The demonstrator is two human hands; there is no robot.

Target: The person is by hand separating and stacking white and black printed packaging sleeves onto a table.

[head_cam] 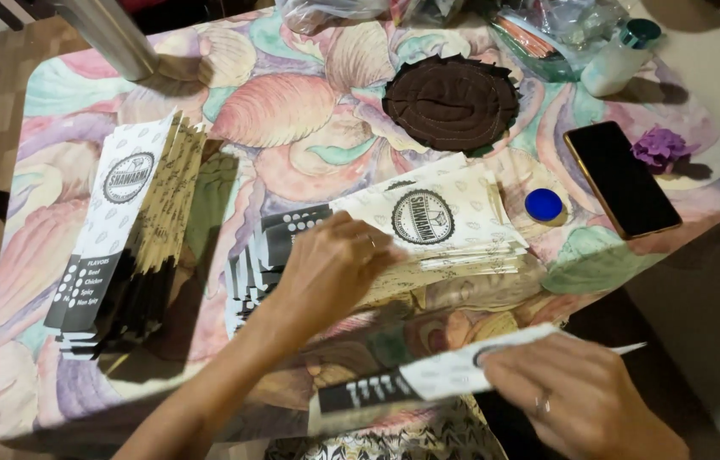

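My left hand (330, 264) rests fingers-down on a fanned pile of white paper sleeves (453, 226) with black ends and a round printed emblem, in the middle of the table. My right hand (577, 396) is near the table's front edge and grips one loose paper sleeve (428, 379), held flat and slightly blurred. A second stack of the same paper sleeves (126, 230) lies at the left, apart from both hands.
The table (292, 111) has a pastel shell-patterned cover. On it lie a dark brown round cloth mat (451, 102), a black phone (621, 177), a small blue round lid (544, 205), a purple fabric flower (660, 148), a white bottle (619, 58), plastic bags (547, 25) and a metal pole (113, 34).
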